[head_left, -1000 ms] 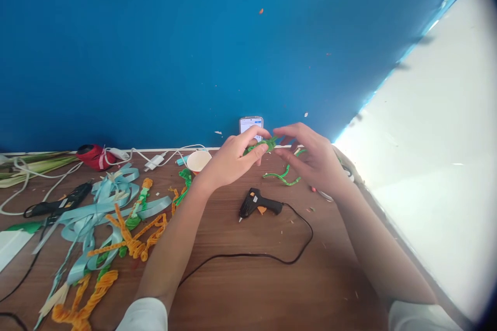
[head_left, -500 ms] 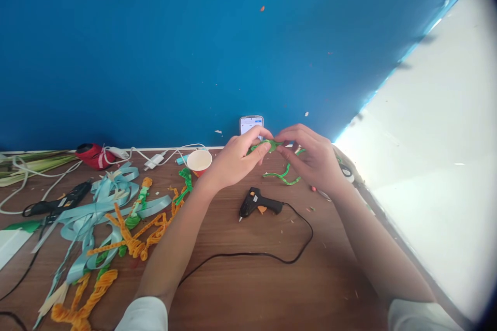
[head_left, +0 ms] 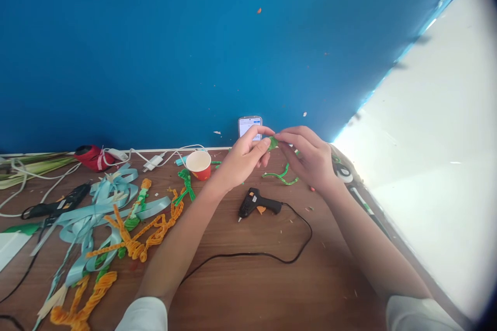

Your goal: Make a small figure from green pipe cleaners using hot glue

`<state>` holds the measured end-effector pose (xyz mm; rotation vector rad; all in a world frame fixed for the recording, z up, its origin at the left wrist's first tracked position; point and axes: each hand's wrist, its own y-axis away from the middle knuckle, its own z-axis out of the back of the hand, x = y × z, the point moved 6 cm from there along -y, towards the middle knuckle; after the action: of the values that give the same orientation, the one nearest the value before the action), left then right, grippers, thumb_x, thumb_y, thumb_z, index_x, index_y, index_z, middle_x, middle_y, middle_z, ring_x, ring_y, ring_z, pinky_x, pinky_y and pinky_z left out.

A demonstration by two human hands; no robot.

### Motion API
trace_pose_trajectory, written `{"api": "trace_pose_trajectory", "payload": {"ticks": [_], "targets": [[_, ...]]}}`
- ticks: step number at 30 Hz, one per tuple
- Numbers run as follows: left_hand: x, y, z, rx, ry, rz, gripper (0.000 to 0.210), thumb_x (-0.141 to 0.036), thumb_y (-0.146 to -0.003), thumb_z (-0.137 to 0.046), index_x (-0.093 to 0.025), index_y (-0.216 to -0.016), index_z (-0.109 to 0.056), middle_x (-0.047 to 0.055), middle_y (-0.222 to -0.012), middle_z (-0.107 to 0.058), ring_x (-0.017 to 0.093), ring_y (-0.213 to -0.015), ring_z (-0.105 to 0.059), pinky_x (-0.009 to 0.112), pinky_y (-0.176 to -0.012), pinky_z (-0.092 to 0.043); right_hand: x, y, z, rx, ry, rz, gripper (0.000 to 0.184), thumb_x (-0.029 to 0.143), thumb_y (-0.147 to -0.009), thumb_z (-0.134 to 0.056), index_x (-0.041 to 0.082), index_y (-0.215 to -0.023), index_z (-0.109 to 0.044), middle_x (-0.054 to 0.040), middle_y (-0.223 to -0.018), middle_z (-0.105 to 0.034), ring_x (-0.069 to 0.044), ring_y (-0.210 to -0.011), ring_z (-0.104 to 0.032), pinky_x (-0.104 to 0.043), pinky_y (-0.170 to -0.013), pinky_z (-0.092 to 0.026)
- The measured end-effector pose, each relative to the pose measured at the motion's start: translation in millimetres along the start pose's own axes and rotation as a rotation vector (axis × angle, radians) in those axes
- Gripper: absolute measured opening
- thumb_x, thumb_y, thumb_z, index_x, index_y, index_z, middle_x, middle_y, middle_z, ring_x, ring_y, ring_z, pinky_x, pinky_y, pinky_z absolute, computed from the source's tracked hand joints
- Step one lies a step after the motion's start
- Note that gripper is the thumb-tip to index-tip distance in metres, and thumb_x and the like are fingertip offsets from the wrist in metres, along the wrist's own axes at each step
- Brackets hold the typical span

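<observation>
L hand (head_left: 241, 161) has thumb + index almost closed, pinching a small green piece (head_left: 273, 143), which sits btwn the two sets of fingertips, up off the table (head_left: 272, 289). R hand (head_left: 310, 158) has fingers bunched, tips nearly together right at the piece's R edge; can't tell if they grip it too or just touch. Phone (head_left: 245, 125), screen lit, is upright at the blue wall (head_left: 233, 51) just beyond L fingers, partly hidden by them. Thin green strips (head_left: 287, 182) lie below R fingers. Black glue gun (head_left: 267, 203) lies nearer the wearer than both sets of fingers, nozzle to L, w/ black cord (head_left: 248, 254) running twd L forearm. Paper cup (head_left: 202, 171), red outside, upright, L of L fingers; green bundle (head_left: 186, 183) near it. Farther L of fingers: orange twisted stems (head_left: 134, 248) + lt. blue ribbon (head_left: 112, 194), tangled. Red pouch (head_left: 90, 159) well L, near wall. Black-and-white item (head_left: 344, 172) just R of R fingers, partly hidden, can't ID.
</observation>
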<state>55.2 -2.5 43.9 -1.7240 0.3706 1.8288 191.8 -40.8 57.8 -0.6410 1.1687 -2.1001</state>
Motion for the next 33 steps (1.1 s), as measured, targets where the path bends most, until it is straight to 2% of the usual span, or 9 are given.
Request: {"api": "trace_pose_trajectory", "payload": {"ticks": [9,12,16,19,22,24,26,29,33], "targets": [[2,2,-8.2,0.039,-0.145,-0.037,0.032,-0.046,-0.096,-0.043,-0.023,-0.118,-0.048,-0.002,-0.068,-0.059,0.009,-0.060,-0.051,0.021,-0.058,-0.041,1,5,1,-0.045,0.194,0.121,0.045,0.009,-0.088,-0.059,0.031,-0.127,-0.058,-0.0054,-0.096,-0.071,-0.019,-0.081,-0.065,-0.032,-0.069,-0.052],[-2,4,-11.8,0.040,-0.166,-0.057,0.031,-0.046,-0.097,-0.040,-0.023,-0.115,-0.049,-0.002,-0.068,-0.059,0.009,-0.061,-0.052,0.022,-0.059,-0.041,1,10,2,-0.108,0.257,0.178,0.049,0.011,-0.087,-0.061,0.033,-0.130,-0.056,-0.0044,-0.096,-0.072,-0.019,-0.081,-0.066,-0.032,-0.068,-0.053],[-8,6,-13.3,0.027,-0.200,-0.084,0.031,-0.046,-0.098,-0.038,-0.024,-0.116,-0.050,-0.001,-0.067,-0.059,0.010,-0.059,-0.052,0.023,-0.059,-0.041,0,17,3,-0.157,0.275,0.202,0.042,0.016,-0.085,-0.065,0.033,-0.124,-0.060,-0.0031,-0.096,-0.074,-0.018,-0.083,-0.069,-0.032,-0.070,-0.055],[-10,6,-11.8,0.001,-0.245,-0.091,0.029,-0.045,-0.098,-0.038,-0.023,-0.114,-0.050,-0.002,-0.068,-0.060,0.010,-0.060,-0.053,0.023,-0.059,-0.042,-4,20,5,-0.186,0.267,0.124,0.021,0.021,-0.086,-0.065,0.029,-0.105,-0.067,-0.0031,-0.090,-0.075,-0.019,-0.081,-0.071,-0.032,-0.066,-0.056],[-8,4,-7.5,-0.050,-0.314,-0.088,0.029,-0.045,-0.097,-0.040,-0.023,-0.113,-0.049,-0.002,-0.069,-0.061,0.010,-0.060,-0.054,0.024,-0.061,-0.042,-8,22,13,-0.322,0.244,-0.011,0.002,0.026,-0.085,-0.066,0.025,-0.085,-0.064,-0.0033,-0.080,-0.074,-0.019,-0.072,-0.072,-0.030,-0.057,-0.056],[-7,3,-4.5,-0.077,-0.377,-0.094,0.028,-0.045,-0.097,-0.040,-0.024,-0.114,-0.048,-0.002,-0.070,-0.062,0.011,-0.062,-0.056,0.025,-0.062,-0.043,-9,21,17,-0.402,0.168,-0.119,0.006,0.025,-0.085,-0.065,0.023,-0.082,-0.061,-0.0026,-0.077,-0.074,-0.018,-0.068,-0.072,-0.028,-0.053,-0.054],[-6,2,-1.8,-0.096,-0.447,-0.103,0.027,-0.043,-0.097,-0.040,-0.024,-0.115,-0.049,-0.002,-0.070,-0.063,0.012,-0.064,-0.056,0.025,-0.064,-0.042,-12,19,19,-0.429,0.043,-0.247,0.006,0.025,-0.087,-0.065,0.022,-0.084,-0.059,-0.0013,-0.076,-0.074,-0.016,-0.062,-0.071,-0.026,-0.050,-0.053],[-6,1,1.4,-0.117,-0.541,-0.102,0.027,-0.041,-0.098,-0.040,-0.024,-0.116,-0.049,-0.002,-0.071,-0.063,0.012,-0.065,-0.056,0.025,-0.064,-0.041,-17,14,15,-0.373,-0.119,-0.438,0.011,0.029,-0.087,-0.065,0.022,-0.084,-0.058,0.0020,-0.069,-0.071,-0.013,-0.051,-0.066,-0.023,-0.045,-0.050],[-7,1,2.5,-0.129,-0.639,-0.099,0.027,-0.040,-0.097,-0.041,-0.024,-0.117,-0.049,-0.002,-0.071,-0.064,0.014,-0.068,-0.059,0.025,-0.064,-0.039,-13,8,10,-0.250,-0.170,-0.505,0.016,0.032,-0.085,-0.068,0.022,-0.078,-0.058,0.0041,-0.062,-0.068,-0.012,-0.050,-0.065,-0.022,-0.046,-0.049]]}}
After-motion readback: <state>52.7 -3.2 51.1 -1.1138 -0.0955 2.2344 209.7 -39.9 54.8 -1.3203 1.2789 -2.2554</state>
